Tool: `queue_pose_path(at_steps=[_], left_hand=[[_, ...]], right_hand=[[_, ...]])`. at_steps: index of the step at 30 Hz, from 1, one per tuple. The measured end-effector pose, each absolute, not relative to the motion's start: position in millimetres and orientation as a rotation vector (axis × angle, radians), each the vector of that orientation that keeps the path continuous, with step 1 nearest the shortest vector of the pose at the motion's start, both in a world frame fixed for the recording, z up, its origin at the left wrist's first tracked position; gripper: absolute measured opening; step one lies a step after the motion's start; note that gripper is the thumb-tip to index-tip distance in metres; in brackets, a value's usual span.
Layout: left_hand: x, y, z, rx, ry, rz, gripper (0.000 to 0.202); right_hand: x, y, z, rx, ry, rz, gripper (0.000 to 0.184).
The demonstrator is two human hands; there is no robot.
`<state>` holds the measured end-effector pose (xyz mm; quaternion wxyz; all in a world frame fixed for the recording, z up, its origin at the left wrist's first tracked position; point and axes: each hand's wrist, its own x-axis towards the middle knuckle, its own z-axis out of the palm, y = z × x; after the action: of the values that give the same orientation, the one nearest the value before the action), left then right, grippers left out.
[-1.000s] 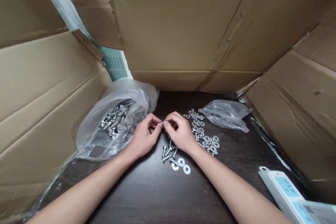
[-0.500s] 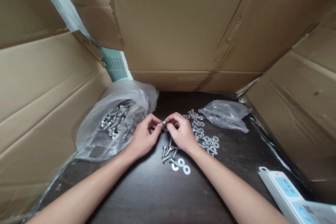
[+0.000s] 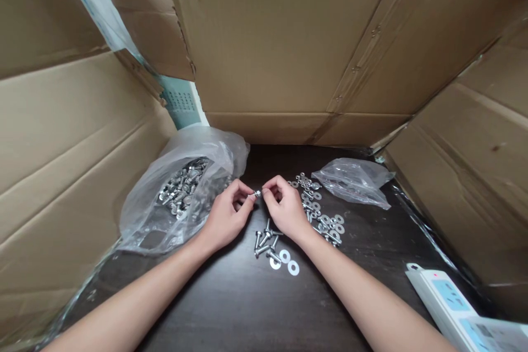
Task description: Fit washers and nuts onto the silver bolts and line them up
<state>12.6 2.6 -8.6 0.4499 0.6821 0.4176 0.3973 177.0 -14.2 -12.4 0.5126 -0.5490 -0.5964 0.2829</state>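
Note:
Between the thumb and fingers of my left hand [image 3: 229, 212] is a small metal bolt [image 3: 258, 193], its shiny end pointing right. A nut or washer may sit on it, too small to make out. My right hand [image 3: 284, 206] is closed in a pinch just right of that end, and whether its fingertips touch the bolt or hold something small cannot be seen. Below the hands lies a small group of bolts [image 3: 266, 241], with three flat washers [image 3: 293, 268] at its near side. Beyond my right hand spreads a pile of washers, nuts and bolts [image 3: 325, 224].
An open clear plastic bag [image 3: 140, 206] full of bolts lies left on the dark table [image 3: 223, 308]. A flattened plastic bag [image 3: 355, 179] rests at the back right. A white power strip [image 3: 447, 300] is at the near right. Cardboard walls [image 3: 280, 38] enclose the table.
My right fingertips have shifted slightly right, away from the end of the bolt, which shows a little more. My left hand has stayed in place.

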Motion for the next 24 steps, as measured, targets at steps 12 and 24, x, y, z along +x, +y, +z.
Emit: queue_pose_path(at_steps=[12,24], left_hand=[[12.5,1.9,-8.8,1.717,1.026,0.958,0.015],[13.4,1.5,-6.7,1.729,1.03,0.946,0.017]], right_hand=[[177.3,-15.8,-6.5,-1.271,-1.523,0.771,0.009],[177.4,-16.9,-3.9,-1.302,-1.572,0.748,0.021]])
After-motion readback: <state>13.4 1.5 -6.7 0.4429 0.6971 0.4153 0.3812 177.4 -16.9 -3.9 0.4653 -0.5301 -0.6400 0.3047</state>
